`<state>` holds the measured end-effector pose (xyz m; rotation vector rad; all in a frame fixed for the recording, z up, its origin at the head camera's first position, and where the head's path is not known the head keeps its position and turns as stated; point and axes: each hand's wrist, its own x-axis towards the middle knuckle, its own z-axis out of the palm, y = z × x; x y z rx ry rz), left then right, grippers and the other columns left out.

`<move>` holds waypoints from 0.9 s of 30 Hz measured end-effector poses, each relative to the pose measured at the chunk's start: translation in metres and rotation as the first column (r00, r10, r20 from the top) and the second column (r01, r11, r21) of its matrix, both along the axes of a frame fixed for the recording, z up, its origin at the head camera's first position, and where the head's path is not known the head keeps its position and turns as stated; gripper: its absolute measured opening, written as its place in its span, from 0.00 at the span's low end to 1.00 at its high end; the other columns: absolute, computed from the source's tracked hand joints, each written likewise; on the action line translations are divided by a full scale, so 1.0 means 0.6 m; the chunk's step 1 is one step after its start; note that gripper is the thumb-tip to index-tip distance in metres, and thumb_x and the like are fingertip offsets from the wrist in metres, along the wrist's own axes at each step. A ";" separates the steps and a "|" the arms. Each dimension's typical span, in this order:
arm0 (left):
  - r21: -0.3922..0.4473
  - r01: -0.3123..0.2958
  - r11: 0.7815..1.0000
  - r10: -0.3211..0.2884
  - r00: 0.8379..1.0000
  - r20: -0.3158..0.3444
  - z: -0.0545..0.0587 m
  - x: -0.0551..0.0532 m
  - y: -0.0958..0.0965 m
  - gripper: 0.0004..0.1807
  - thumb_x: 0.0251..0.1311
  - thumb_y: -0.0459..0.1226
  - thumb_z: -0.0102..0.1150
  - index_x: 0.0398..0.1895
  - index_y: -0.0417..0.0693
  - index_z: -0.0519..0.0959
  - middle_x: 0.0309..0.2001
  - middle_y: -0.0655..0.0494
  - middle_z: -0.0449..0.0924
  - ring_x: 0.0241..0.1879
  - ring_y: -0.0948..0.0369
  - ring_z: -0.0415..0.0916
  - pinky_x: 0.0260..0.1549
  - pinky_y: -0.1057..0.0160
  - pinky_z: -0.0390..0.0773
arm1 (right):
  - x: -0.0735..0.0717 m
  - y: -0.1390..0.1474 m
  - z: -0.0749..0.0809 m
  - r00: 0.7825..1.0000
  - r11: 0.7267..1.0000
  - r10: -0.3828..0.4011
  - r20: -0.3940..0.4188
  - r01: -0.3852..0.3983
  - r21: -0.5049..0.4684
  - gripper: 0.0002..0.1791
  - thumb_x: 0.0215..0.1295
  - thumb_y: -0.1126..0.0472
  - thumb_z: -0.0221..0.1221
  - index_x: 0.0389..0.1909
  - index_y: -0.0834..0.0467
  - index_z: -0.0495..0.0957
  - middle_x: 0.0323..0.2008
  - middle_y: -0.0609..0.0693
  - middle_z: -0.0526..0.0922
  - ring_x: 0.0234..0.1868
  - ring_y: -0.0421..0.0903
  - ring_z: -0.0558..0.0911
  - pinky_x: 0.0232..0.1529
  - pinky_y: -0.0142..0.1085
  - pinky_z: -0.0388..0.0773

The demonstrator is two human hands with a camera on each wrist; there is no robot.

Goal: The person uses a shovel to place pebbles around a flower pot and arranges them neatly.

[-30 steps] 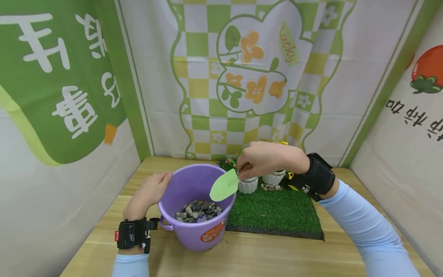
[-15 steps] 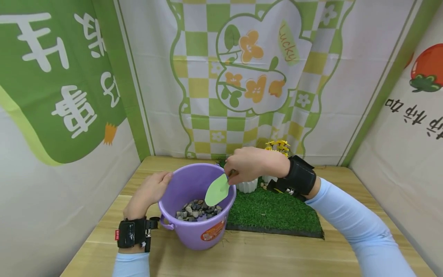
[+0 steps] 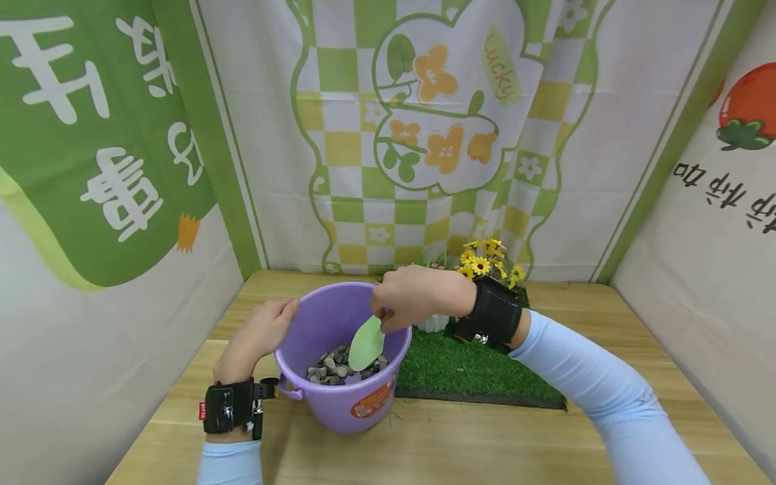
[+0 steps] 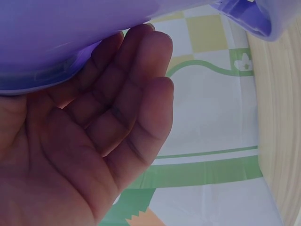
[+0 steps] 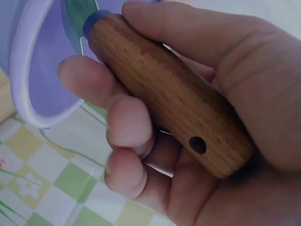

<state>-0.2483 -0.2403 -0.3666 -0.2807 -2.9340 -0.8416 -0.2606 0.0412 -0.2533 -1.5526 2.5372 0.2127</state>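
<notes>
A purple bucket with several grey and dark pebbles in its bottom stands upright on the table in the head view. My left hand holds its left rim; in the left wrist view the fingers curve along the purple wall and the thumb is hidden. With my right hand I grip a hand trowel, its pale green blade slanting down inside the bucket, just above or at the pebbles. The right wrist view shows my fingers and thumb around its wooden handle.
To the right of the bucket lies an artificial grass mat. A white pot and yellow flowers stand behind my right forearm, partly hidden. Printed fabric hangs behind the wooden table.
My right hand has moved left and lowered the trowel from above the bucket's right rim into the bucket. The left hand stays on the rim. The view has tilted slightly.
</notes>
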 end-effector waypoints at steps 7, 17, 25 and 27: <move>-0.023 0.012 1.000 -0.012 1.000 -0.015 0.006 0.001 -0.002 0.31 0.76 0.49 0.27 0.65 0.33 0.68 0.59 0.34 0.70 0.58 0.36 0.65 0.56 0.37 0.63 | -0.001 -0.017 -0.009 1.000 0.999 -0.012 0.000 0.012 0.037 0.09 0.61 0.52 0.61 0.23 0.47 0.74 0.20 0.39 0.71 0.21 0.37 0.67 0.23 0.27 0.62; -0.021 0.008 1.000 -0.008 1.000 -0.013 0.004 0.003 -0.003 0.31 0.76 0.49 0.28 0.65 0.35 0.69 0.58 0.35 0.71 0.58 0.37 0.65 0.56 0.37 0.64 | -0.002 -0.039 -0.030 0.999 0.993 -0.044 0.012 0.043 0.110 0.16 0.59 0.57 0.61 0.18 0.48 0.64 0.17 0.42 0.58 0.19 0.38 0.57 0.21 0.28 0.53; -0.019 0.008 1.000 -0.008 1.000 -0.012 0.005 0.003 -0.003 0.31 0.76 0.49 0.27 0.64 0.35 0.69 0.58 0.35 0.72 0.57 0.38 0.66 0.55 0.37 0.64 | 0.000 -0.054 -0.041 0.995 0.985 -0.056 -0.079 0.068 0.159 0.07 0.61 0.58 0.60 0.26 0.48 0.72 0.23 0.41 0.69 0.24 0.38 0.67 0.22 0.28 0.62; -0.019 0.008 1.000 -0.008 1.000 -0.011 0.004 0.003 -0.004 0.31 0.76 0.49 0.28 0.65 0.35 0.69 0.58 0.35 0.72 0.57 0.38 0.66 0.55 0.38 0.64 | 0.000 -0.057 -0.046 0.993 0.981 -0.062 -0.100 0.079 0.177 0.05 0.60 0.58 0.61 0.27 0.48 0.74 0.25 0.41 0.72 0.26 0.38 0.69 0.23 0.28 0.65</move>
